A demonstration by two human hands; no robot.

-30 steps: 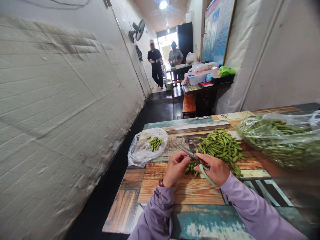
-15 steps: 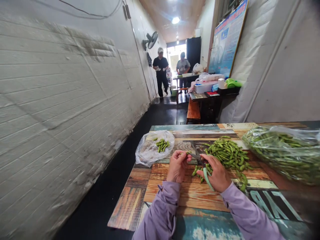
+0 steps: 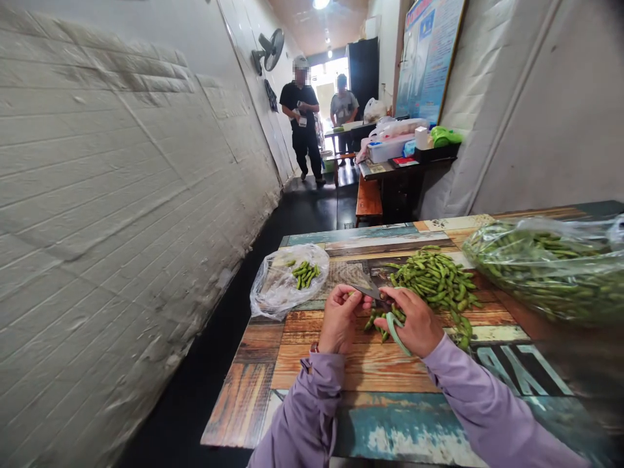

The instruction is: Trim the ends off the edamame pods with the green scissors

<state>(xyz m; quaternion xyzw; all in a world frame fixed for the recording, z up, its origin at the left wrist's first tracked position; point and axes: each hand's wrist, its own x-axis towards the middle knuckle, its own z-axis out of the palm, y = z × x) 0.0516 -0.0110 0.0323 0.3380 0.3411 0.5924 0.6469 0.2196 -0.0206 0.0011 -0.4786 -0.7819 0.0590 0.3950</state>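
My left hand (image 3: 340, 318) pinches one pod at centre frame; my right hand (image 3: 412, 322) is closed round the scissors (image 3: 377, 300), whose blades meet that pod's tip; a few loose pods (image 3: 377, 321) lie on the tabletop (image 3: 370, 374) under my hands; beyond, the loose heap (image 3: 436, 283) waits, and the big bag (image 3: 550, 270) at right looks full; the small bag (image 3: 287, 279) at left holds only a handful, so I judge the trimming barely begun; against the earlier frames, the person in black (image 3: 299, 114) has walked nearer, and my hands keep their spot.
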